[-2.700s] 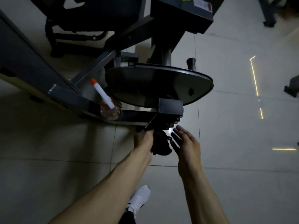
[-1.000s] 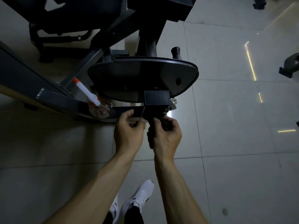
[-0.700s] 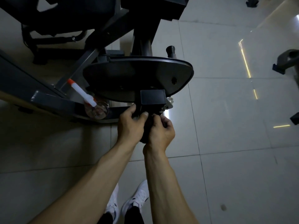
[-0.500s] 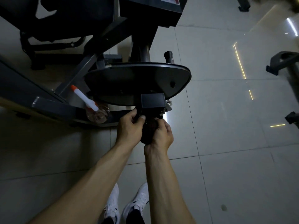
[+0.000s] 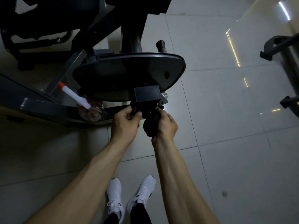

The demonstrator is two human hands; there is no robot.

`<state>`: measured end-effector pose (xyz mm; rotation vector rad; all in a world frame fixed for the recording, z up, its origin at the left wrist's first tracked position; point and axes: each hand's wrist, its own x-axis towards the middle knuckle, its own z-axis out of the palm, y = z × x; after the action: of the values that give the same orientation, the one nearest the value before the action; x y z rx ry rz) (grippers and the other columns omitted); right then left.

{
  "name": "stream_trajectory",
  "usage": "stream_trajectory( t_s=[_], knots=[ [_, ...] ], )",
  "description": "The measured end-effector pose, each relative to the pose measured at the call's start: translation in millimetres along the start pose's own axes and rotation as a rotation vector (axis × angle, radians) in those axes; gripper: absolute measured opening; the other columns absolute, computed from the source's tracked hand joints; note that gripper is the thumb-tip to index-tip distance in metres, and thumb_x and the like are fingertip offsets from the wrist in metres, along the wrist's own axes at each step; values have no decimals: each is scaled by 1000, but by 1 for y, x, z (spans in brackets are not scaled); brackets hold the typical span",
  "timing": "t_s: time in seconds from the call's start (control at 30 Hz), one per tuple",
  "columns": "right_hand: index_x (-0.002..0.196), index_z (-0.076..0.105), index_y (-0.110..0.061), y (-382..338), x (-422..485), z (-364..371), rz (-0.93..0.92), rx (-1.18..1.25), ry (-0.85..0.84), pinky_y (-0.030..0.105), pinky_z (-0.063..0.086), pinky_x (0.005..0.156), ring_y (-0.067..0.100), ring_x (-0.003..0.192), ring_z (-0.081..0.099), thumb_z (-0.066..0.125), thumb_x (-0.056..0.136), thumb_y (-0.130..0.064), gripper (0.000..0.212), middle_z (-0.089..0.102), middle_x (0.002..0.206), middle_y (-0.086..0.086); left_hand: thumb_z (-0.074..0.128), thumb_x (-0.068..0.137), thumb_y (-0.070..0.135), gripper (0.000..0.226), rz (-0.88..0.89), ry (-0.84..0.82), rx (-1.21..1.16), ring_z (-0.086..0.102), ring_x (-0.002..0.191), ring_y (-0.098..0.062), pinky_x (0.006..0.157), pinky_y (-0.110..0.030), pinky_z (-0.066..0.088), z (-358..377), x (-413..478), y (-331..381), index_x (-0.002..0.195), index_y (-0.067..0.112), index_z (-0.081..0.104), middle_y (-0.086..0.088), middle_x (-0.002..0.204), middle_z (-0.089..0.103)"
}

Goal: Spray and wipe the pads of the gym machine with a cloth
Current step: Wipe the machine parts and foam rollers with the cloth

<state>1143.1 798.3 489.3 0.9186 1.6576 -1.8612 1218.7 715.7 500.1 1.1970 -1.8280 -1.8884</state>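
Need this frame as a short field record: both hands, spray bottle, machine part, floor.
left hand: grips the lower edge of the square bracket
right hand: wrapped round a dark bundle, maybe the cloth; too dark to tell
round black disc: just above the bracket, no hand on it
spray bottle: tilted, rests on the frame beam left of the hands, not held
floor: pale tiles; white shoes at the bottom
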Motion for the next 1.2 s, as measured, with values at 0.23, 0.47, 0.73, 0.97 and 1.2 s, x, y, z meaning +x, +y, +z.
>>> stream_trajectory(
  t_s=[0.23, 0.47, 0.73, 0.97, 1.2],
  knots=[
    [88, 71, -3, -1, 14, -7, 26, -64, -24, 27, 47, 47, 23, 50, 58, 73, 90, -11, 8, 65, 65, 9, 73, 94, 18, 8, 10, 82, 18, 70, 72, 2, 61, -9, 48, 6, -1, 0, 90, 25, 73, 12, 78, 74],
    [106, 69, -15, 31, 14, -38, 109, 78, 19, 39, 59, 67, 29, 80, 71, 72, 91, -8, 17, 75, 96, 15, 77, 89, 10, 8, -9, 122, 53, 67, 61, 8, 51, -6, 44, 11, 9, 4, 88, 16, 72, 13, 73, 68],
    [106, 77, -12, 41, -7, -12, -65, 106, -89, 44, 61, 93, 27, 102, 75, 76, 90, -11, 15, 78, 104, 10, 81, 86, 21, 18, -53, 135, 124, 68, 71, 4, 64, -20, 50, 7, 18, -7, 79, 34, 71, 14, 80, 74],
    [99, 77, -14, 41, 6, -9, 12, 44, -69, 49, 63, 87, 35, 103, 73, 68, 91, -9, 13, 77, 105, 14, 80, 88, 22, 17, -69, 135, 126, 69, 78, 1, 63, -14, 49, 9, 17, -5, 82, 35, 70, 12, 85, 74],
    [103, 76, -16, 56, 11, -9, -29, 109, -92, 49, 61, 92, 31, 104, 72, 67, 94, -9, 14, 76, 107, 12, 81, 86, 21, 17, -59, 142, 130, 71, 78, -4, 62, -15, 51, 8, 19, -8, 80, 33, 71, 13, 82, 73]
  ],
)
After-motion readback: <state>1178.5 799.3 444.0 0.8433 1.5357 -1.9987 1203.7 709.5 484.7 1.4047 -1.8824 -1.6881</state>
